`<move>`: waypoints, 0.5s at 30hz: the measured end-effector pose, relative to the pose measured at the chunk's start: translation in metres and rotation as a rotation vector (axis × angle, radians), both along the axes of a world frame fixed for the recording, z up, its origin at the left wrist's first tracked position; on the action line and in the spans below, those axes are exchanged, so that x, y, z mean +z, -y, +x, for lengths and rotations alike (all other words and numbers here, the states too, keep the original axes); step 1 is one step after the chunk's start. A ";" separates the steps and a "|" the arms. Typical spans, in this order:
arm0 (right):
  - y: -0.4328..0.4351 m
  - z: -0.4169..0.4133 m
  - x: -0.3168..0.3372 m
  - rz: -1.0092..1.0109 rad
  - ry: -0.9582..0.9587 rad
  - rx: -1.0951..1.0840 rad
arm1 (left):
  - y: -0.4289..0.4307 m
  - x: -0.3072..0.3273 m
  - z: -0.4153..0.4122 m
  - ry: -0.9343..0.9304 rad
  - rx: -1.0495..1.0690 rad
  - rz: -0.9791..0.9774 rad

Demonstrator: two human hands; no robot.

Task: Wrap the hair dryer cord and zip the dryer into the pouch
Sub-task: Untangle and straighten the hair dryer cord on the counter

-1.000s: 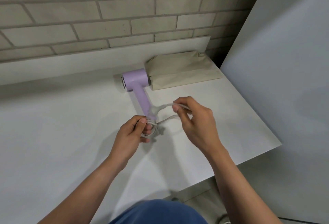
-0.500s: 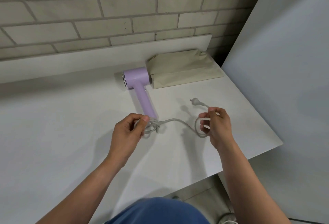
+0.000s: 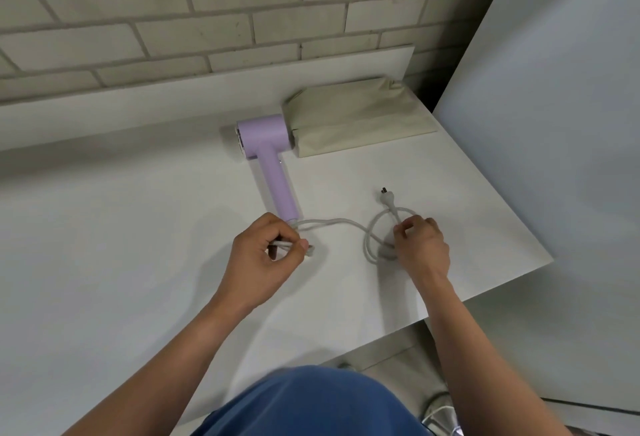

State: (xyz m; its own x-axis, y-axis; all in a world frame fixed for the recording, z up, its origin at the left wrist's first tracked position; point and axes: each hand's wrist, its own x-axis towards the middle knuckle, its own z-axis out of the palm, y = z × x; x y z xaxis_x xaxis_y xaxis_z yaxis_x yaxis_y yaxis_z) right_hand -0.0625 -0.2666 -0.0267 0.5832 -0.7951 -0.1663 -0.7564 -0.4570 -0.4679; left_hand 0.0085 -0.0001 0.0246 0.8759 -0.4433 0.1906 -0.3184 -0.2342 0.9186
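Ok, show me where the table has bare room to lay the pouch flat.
Widest: the table left of the hair dryer and left hand, down to the near edge. Smaller: between the dryer's handle, the beige pouch and the plug. Crowded: the cord loops between both hands, and the right hand sits near the right edge.

The hair dryer (image 3: pixel 265 145) is pale lilac; its cord (image 3: pixel 341 221) light grey; the pouch (image 3: pixel 356 117) beige; the table (image 3: pixel 121 228) white; the wall (image 3: pixel 207 10) of grey-beige bricks.
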 end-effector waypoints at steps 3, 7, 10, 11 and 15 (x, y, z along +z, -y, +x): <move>-0.012 -0.001 0.006 -0.141 0.070 0.134 | -0.003 -0.001 -0.002 0.071 -0.070 0.037; -0.051 0.007 0.033 -0.038 0.471 0.416 | -0.006 -0.001 -0.004 0.118 -0.132 0.087; -0.078 0.014 0.049 0.502 0.340 0.577 | -0.008 0.000 -0.003 0.072 -0.149 0.101; -0.084 0.016 0.047 0.573 0.279 0.607 | -0.008 0.000 -0.002 0.065 -0.149 0.098; -0.097 0.018 0.031 0.287 0.419 0.623 | -0.008 -0.001 0.001 0.126 -0.169 0.068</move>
State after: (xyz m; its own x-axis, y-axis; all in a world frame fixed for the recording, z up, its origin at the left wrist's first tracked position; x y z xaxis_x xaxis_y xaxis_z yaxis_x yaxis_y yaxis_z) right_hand -0.0445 -0.1692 0.0043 0.9648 -0.2626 0.0161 -0.1377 -0.5560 -0.8197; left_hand 0.0098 0.0082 0.0240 0.7589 -0.5977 0.2585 -0.4700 -0.2279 0.8527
